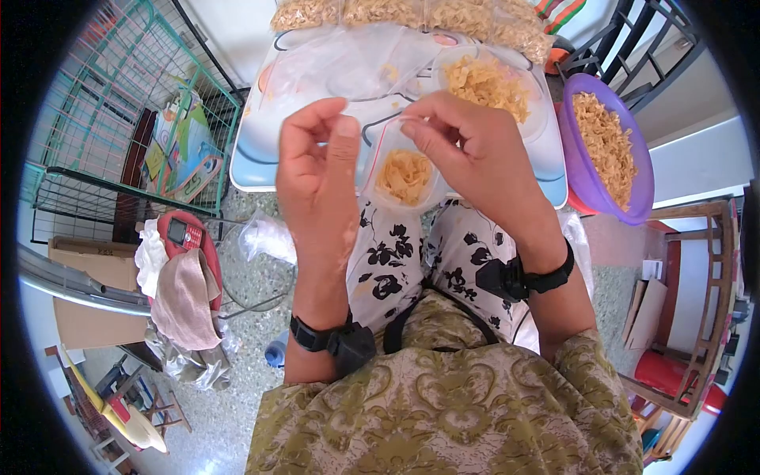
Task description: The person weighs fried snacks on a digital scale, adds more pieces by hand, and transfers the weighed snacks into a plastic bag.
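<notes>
My right hand (475, 146) pinches the upper edge of a clear zip bag (434, 186) between thumb and forefinger. Thin yellowish chips (404, 178) fill the lower part of the bag, which sits just above my lap at the table's near edge. A red zip line runs along the bag's left side. Beside that line is my left hand (321, 158), its fingers loosely curled and the thumb a little apart from them; it seems to hold nothing. Beyond my hands, empty clear bags (332, 63) lie on the white table (253, 134).
A clear container (538, 119) of chips stands at the table's right. Past it is a purple basin (645, 170) of chips. Several filled bags (380, 12) line the back edge. At left are a green wire cage (87, 103) and a red stool (212, 265) carrying a phone (184, 233) and a cloth (184, 305).
</notes>
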Demonstrator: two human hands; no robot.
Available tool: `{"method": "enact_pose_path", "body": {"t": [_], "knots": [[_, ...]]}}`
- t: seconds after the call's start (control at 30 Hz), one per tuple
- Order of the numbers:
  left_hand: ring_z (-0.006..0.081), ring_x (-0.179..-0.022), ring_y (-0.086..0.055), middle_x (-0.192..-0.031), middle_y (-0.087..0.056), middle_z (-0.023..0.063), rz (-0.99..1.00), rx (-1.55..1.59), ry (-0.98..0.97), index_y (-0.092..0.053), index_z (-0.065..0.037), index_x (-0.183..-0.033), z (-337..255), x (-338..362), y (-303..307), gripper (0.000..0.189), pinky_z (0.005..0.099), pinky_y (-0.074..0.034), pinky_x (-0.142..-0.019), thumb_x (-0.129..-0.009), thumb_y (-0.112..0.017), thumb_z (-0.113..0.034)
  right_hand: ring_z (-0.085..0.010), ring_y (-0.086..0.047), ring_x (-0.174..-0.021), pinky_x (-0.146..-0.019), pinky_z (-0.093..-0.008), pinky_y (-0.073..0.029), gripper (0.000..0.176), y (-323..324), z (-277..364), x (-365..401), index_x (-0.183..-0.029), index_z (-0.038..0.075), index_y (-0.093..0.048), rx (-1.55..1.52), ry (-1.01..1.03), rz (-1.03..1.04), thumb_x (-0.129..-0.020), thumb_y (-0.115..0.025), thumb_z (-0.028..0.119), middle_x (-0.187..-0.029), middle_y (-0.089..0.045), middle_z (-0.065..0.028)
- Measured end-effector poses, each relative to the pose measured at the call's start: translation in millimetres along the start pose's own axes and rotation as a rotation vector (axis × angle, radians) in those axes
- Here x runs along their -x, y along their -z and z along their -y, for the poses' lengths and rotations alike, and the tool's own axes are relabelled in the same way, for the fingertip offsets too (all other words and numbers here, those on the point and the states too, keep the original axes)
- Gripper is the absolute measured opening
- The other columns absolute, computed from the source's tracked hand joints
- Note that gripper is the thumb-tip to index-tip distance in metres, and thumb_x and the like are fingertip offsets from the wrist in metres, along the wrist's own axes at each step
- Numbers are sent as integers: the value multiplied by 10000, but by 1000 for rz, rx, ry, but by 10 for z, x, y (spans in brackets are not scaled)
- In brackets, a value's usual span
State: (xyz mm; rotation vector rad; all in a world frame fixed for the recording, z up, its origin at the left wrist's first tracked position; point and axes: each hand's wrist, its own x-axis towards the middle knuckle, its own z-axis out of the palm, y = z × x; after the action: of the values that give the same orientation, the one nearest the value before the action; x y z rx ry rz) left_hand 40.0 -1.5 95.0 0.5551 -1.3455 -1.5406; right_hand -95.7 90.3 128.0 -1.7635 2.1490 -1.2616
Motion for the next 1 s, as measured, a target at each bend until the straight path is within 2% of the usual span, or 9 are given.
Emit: {"method": "enact_pose_path", "body": {"t": [0.03, 0.07, 0.27, 0.33, 0.43, 0.53, 0.6, 0.7, 1.0], "knots": [[45, -867, -479, -1004, -540, 3, -56, -38, -29, -566, -13, -1139, 4, -20, 28, 201, 182, -417, -762, -961, -615, -92, -305, -608, -585, -548, -382, -458, 136, -15, -2, -3, -948, 58, -646, -42, -33, -58, -893, -644, 183, -659, -608, -144], [72, -798, -517, -870, -576, 9, -165, -126, -118, -608, -20, -1079, 24, -37, 17, 176, 201, -408, -726, -975, -599, -161, -305, -608, -585, -548, -382, -458, 136, -27, 1, -13, -948, 58, -646, -44, -37, -58, -893, -644, 183, -659, -608, -144], [32, -572, -402, -714, -507, -24, -165, -88, -89, -592, -40, -958, 26, -35, 255, 177, 192, -296, -514, -985, -600, -215, -161, -537, -522, -511, -303, -413, 140, -97, -31, -70, -943, 37, -637, -167, -120, -232, -930, -612, 174, -605, -560, -93], [26, -545, -388, -705, -508, -28, -120, -56, -52, -589, -42, -950, 11, -28, 263, 180, 188, -280, -486, -988, -597, -218, -13, -504, -624, -564, -184, -392, 145, -107, -4, -73, -1026, 31, -633, -216, -175, -196, -972, -597, 161, -679, -573, 43], [23, -518, -383, -688, -515, -32, -103, -88, 79, -580, -42, -934, -38, -16, 134, 203, 187, -258, -454, -981, -608, -238, -123, -517, -519, -498, -293, -404, 122, -210, -45, -77, -962, 39, -616, -242, -120, -267, -933, -608, 157, -601, -566, -65], [23, -534, -423, -693, -539, -28, -42, -245, 240, -584, -37, -950, -10, -8, 82, 203, 184, -297, -463, -969, -625, -234, -128, -539, -520, -502, -296, -411, 112, -253, -28, -38, -970, 41, -599, -290, -98, -249, -931, -606, 145, -607, -576, -78], [37, -626, -527, -730, -620, 4, 90, -275, 257, -563, -1, -971, 83, 14, 100, 255, 185, -405, -555, -918, -700, -209, -132, -552, -524, -503, -297, -415, 108, -260, -27, -19, -963, 38, -592, -281, -119, -230, -929, -606, 140, -611, -583, -84], [46, -627, -551, -813, -643, 20, 30, -222, 236, -610, -16, -1024, 99, 25, 75, 163, 187, -429, -532, -933, -650, -146, -143, -567, -527, -504, -300, -423, 105, -239, -3, 8, -953, 34, -579, -272, -167, -225, -923, -608, 131, -618, -597, -91], [42, -746, -539, -927, -654, 18, -36, -173, 40, -635, 17, -1143, 148, -18, 16, 248, 182, -431, -652, -943, -638, -129, -181, -581, -540, -505, -301, -443, 143, -92, -47, 142, -979, 29, -568, -214, -261, -185, -895, -631, 126, -667, -625, -92]]}}
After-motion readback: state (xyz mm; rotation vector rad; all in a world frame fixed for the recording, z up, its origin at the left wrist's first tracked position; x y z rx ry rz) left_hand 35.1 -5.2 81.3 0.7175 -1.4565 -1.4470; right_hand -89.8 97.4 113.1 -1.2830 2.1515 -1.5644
